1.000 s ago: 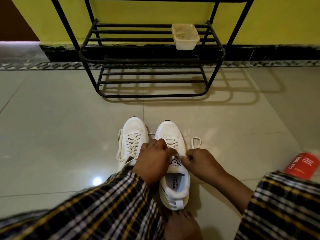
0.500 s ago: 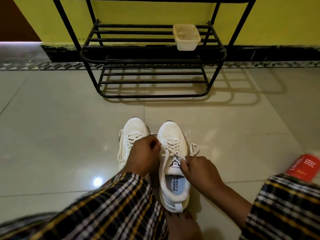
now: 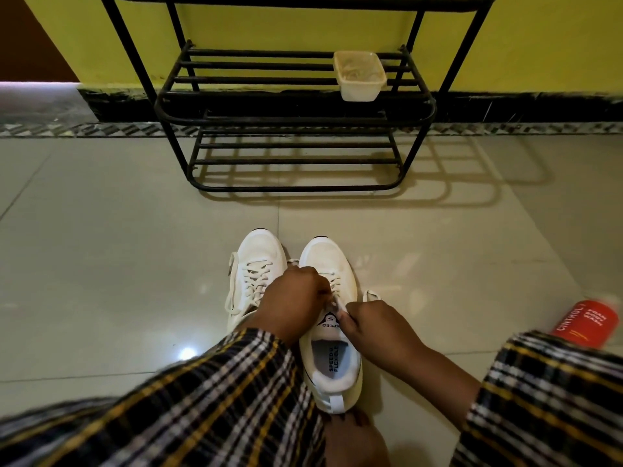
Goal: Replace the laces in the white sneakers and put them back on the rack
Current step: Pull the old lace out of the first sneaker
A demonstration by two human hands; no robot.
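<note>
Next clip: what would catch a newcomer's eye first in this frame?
Two white sneakers side by side on the tiled floor, with the left hand and right hand pinching the laces of the right sneaker; the left sneaker is already laced. Behind them a black rack stands against the yellow wall, holding only a plastic tub. A red bottle lies at far right.

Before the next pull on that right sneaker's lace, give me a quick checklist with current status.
1. Left hand pinches the lace: ok.
2. Right hand grips the lace near the tongue: ok.
3. Right sneaker flat on the floor: ok.
4. Lace through all of its eyelets: cannot tell, hands cover them.
5. Left sneaker laced: ok, ends look loose.
6. Rack bottom shelf free for the pair: ok.
</note>
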